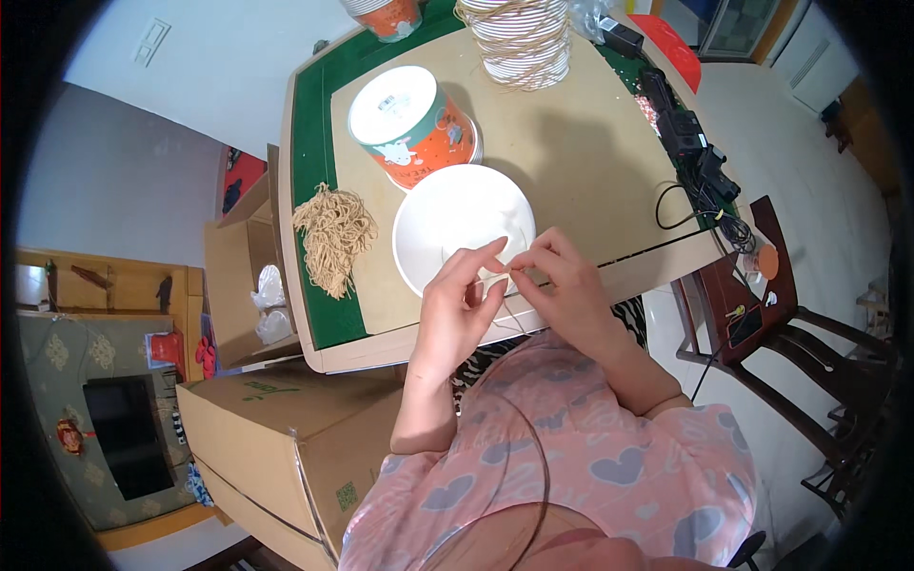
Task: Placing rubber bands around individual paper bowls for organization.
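Observation:
Above the near rim of a white bucket [457, 214], my left hand [459, 303] and my right hand [564, 285] come close together. Fingertips of both are pinched on a thin cord [514, 319], part of which hangs below them. The exact shape of the cord between the fingertips is too small to make out. Behind the white bucket stands an upturned orange and green printed paper bucket [419, 128], its white base facing up. To the left lies a loose heap of tan cords [333, 236].
A tall stack of white buckets draped with cords [519, 48] stands at the table's far side, near another printed bucket [388, 19]. Black adapters and cables [681, 128] line the right edge. A cardboard box [295, 447] sits at lower left, a dark wooden chair [762, 314] at right.

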Action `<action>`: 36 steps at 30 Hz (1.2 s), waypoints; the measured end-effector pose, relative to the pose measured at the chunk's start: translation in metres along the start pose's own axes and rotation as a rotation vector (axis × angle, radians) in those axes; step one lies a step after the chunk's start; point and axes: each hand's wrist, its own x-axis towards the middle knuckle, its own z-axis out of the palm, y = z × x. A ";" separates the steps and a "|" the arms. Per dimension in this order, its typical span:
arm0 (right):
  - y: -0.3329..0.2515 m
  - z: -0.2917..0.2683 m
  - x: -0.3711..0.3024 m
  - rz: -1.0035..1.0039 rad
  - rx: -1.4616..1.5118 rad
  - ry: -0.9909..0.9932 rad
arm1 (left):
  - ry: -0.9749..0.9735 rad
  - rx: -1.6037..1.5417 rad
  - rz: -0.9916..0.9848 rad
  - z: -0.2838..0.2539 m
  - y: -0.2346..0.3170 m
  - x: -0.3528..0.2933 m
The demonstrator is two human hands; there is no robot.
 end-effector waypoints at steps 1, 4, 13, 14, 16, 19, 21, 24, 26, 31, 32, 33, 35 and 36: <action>0.000 0.000 0.000 0.030 0.027 -0.004 | -0.029 0.068 0.045 -0.001 0.002 0.000; 0.001 -0.001 0.001 0.079 0.067 -0.022 | -0.073 0.168 0.111 -0.001 0.003 0.001; 0.004 -0.005 0.001 0.096 0.095 -0.069 | -0.024 0.235 0.174 0.001 0.001 0.001; 0.005 -0.004 0.001 0.106 0.098 -0.083 | -0.012 0.260 0.170 0.001 0.001 0.001; 0.003 -0.006 0.002 0.111 0.111 -0.090 | -0.014 0.275 0.172 0.002 -0.001 0.002; 0.001 -0.006 0.002 0.112 0.128 -0.092 | -0.001 0.280 0.171 0.003 -0.003 0.002; 0.002 -0.004 0.002 0.079 0.099 -0.079 | 0.012 0.268 0.168 0.003 -0.005 0.002; 0.004 -0.003 0.000 0.067 0.106 -0.064 | -0.009 0.283 0.157 0.001 -0.007 0.002; 0.005 -0.002 0.000 0.056 0.107 -0.054 | 0.004 0.273 0.135 -0.001 -0.006 0.001; 0.005 0.000 0.000 0.022 0.083 -0.044 | 0.006 0.258 0.110 -0.006 -0.004 -0.001; -0.002 -0.002 0.002 -0.024 0.068 0.002 | 0.012 0.251 0.118 -0.006 -0.004 -0.001; -0.006 -0.002 0.002 -0.071 0.053 0.048 | 0.011 0.252 0.117 -0.006 -0.003 -0.001; -0.006 0.001 0.003 -0.033 0.096 -0.029 | 0.006 0.215 0.112 -0.007 -0.002 -0.001; -0.006 0.002 0.004 0.005 0.138 -0.107 | 0.005 0.215 0.114 -0.008 -0.002 -0.002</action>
